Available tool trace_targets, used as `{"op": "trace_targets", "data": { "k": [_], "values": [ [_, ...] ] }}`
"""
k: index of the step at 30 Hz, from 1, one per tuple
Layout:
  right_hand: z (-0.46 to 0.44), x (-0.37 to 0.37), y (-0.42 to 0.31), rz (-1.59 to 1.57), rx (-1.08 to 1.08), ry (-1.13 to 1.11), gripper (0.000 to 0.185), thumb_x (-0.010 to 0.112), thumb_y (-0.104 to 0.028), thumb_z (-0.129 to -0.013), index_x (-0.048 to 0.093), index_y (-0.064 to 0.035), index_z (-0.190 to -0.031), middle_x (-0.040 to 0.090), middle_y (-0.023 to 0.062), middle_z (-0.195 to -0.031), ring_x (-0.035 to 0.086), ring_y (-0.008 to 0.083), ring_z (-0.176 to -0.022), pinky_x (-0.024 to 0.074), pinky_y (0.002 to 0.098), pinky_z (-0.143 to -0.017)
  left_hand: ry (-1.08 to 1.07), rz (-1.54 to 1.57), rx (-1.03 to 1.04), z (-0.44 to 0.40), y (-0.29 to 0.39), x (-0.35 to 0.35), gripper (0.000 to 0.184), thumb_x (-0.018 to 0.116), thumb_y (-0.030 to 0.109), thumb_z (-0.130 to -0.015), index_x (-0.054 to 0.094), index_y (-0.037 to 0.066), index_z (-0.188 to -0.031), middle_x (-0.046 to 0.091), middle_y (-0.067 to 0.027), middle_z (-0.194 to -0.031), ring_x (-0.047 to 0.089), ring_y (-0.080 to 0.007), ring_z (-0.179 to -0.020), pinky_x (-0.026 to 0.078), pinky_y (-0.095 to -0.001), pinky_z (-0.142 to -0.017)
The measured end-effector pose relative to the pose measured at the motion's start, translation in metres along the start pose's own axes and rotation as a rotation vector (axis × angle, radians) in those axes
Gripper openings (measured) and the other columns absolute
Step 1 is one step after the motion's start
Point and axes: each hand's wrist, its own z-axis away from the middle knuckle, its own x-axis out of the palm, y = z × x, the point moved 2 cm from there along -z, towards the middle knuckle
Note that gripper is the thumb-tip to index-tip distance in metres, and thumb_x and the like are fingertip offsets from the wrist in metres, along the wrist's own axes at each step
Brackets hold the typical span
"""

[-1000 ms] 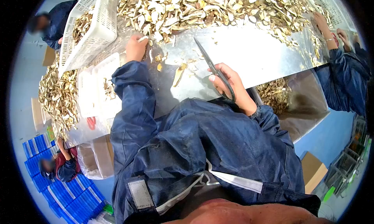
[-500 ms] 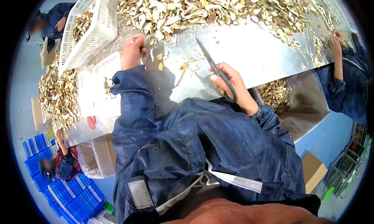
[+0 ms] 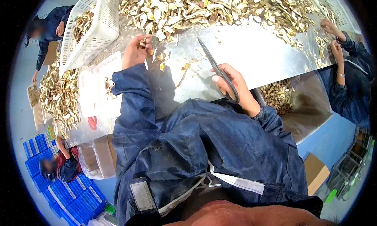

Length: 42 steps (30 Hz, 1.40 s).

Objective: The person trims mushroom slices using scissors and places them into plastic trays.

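My right hand (image 3: 234, 84) is closed round the handles of black scissors (image 3: 214, 64), whose closed-looking blades point up and away over the metal table (image 3: 172, 96). To the left, my left hand (image 3: 135, 51) is turned palm up with curled fingers round a small dried mushroom slice (image 3: 143, 43); exactly how many pieces it holds I cannot tell. Beyond both hands spreads a big heap of dried mushroom slices (image 3: 220, 8). A few loose slices (image 3: 184, 68) lie between the hands on the metal.
A white perforated basket (image 3: 92, 39) with slices stands at the left, beside shallow white trays (image 3: 108, 69). Below the table's right edge is a lined box of slices (image 3: 279, 96). Co-workers sit at the right (image 3: 349, 76), the far left (image 3: 49, 27) and the lower left (image 3: 64, 165).
My left hand has turned its palm upward, and a mushroom slice now shows in its fingers. My right hand and the scissors stay put. The right co-worker's hands have moved apart.
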Motion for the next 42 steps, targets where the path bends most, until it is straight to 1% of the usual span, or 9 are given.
{"op": "trace_targets", "data": {
  "k": [2, 9, 14, 22, 25, 29, 33, 37, 42],
  "values": [
    [0.000, 0.000, 0.000, 0.004, 0.001, 0.000, 0.028, 0.070, -0.021, -0.096, 0.062, -0.0023, -0.115, 0.054, -0.0036, -0.077, 0.044, 0.0040, -0.058, 0.0338, 0.0216, -0.052, 0.141, 0.072, 0.093, 0.007, 0.004, 0.021, 0.027, 0.063, 0.010, -0.093, 0.055, 0.000, -0.117, 0.063, -0.0077, -0.089, 0.060, -0.0144, -0.072, 0.051, -0.0283, -0.063],
    [0.003, 0.001, -0.004, 0.009, 0.003, 0.021, 0.027, 0.069, -0.021, -0.097, 0.062, -0.0033, -0.116, 0.052, -0.0046, -0.076, 0.042, 0.0036, -0.060, 0.0327, 0.0215, -0.054, 0.166, -0.843, 0.412, -0.032, -0.003, 0.033, 0.035, 0.075, 0.014, -0.086, 0.060, -0.002, -0.113, 0.062, -0.0028, -0.082, 0.055, -0.0095, -0.062, 0.045, -0.0244, -0.055],
    [0.001, 0.001, -0.001, 0.028, -0.020, 0.011, 0.024, 0.064, -0.017, -0.098, 0.059, -0.0021, -0.117, 0.048, -0.0053, -0.067, 0.042, 0.0030, -0.056, 0.0324, 0.0202, -0.054, 0.044, -0.750, 0.266, -0.013, -0.008, 0.026, 0.030, 0.070, 0.010, -0.088, 0.057, 0.000, -0.113, 0.059, -0.0030, -0.079, 0.051, -0.0079, -0.061, 0.040, -0.0247, -0.052],
    [0.000, 0.000, -0.002, -0.016, 0.036, 0.001, 0.027, 0.071, -0.019, -0.096, 0.062, -0.0032, -0.116, 0.051, -0.0051, -0.075, 0.041, 0.0040, -0.060, 0.0309, 0.0220, -0.054, -0.135, 0.254, 0.021, 0.023, -0.001, -0.020, 0.022, 0.064, 0.019, -0.095, 0.058, 0.003, -0.110, 0.058, -0.0049, -0.086, 0.055, -0.0142, -0.073, 0.042, -0.0263, -0.056],
    [0.000, 0.001, -0.002, 0.003, 0.025, 0.004, 0.027, 0.070, -0.020, -0.096, 0.062, -0.0032, -0.116, 0.051, -0.0051, -0.075, 0.041, 0.0039, -0.059, 0.0314, 0.0220, -0.053, 0.158, 0.158, 0.093, 0.021, 0.004, -0.016, 0.020, 0.065, 0.020, -0.095, 0.058, 0.004, -0.105, 0.059, -0.0055, -0.088, 0.058, -0.0149, -0.076, 0.042, -0.0263, -0.055],
    [0.000, 0.001, -0.002, 0.018, -0.001, 0.009, 0.027, 0.070, -0.020, -0.096, 0.062, -0.0028, -0.115, 0.051, -0.0050, -0.073, 0.041, 0.0035, -0.058, 0.0318, 0.0221, -0.052, 0.271, -0.742, 0.195, 0.006, 0.011, -0.006, 0.020, 0.069, 0.023, -0.094, 0.065, 0.003, -0.092, 0.062, -0.0047, -0.077, 0.060, -0.0148, -0.070, 0.045, -0.0261, -0.056],
    [0.002, 0.001, -0.001, -0.004, -0.003, 0.018, 0.027, 0.069, -0.020, -0.097, 0.062, -0.0026, -0.115, 0.050, -0.0051, -0.073, 0.041, 0.0033, -0.059, 0.0312, 0.0218, -0.052, 0.417, -1.255, 0.522, -0.042, -0.008, -0.035, 0.033, 0.078, 0.025, -0.083, 0.070, -0.002, -0.100, 0.070, -0.0118, -0.074, 0.065, -0.0209, -0.061, 0.050, -0.0332, -0.056],
    [0.001, 0.000, 0.002, -0.019, -0.011, 0.015, 0.027, 0.069, -0.021, -0.097, 0.062, -0.0026, -0.115, 0.050, -0.0053, -0.074, 0.041, 0.0034, -0.059, 0.0306, 0.0216, -0.053, 0.317, -1.198, 0.331, -0.022, 0.000, -0.013, 0.036, 0.078, 0.023, -0.083, 0.069, -0.001, -0.108, 0.072, -0.0126, -0.084, 0.067, -0.0196, -0.068, 0.051, -0.0315, -0.062],
    [0.001, -0.001, 0.001, -0.013, -0.010, 0.011, 0.027, 0.070, -0.021, -0.096, 0.062, -0.0031, -0.115, 0.051, -0.0050, -0.075, 0.040, 0.0037, -0.059, 0.0304, 0.0216, -0.053, 0.169, -0.458, 0.184, 0.005, -0.001, -0.012, 0.033, 0.066, 0.011, -0.092, 0.062, 0.001, -0.123, 0.060, -0.0026, -0.082, 0.052, -0.0112, -0.064, 0.043, -0.0255, -0.057]
  ]
}}
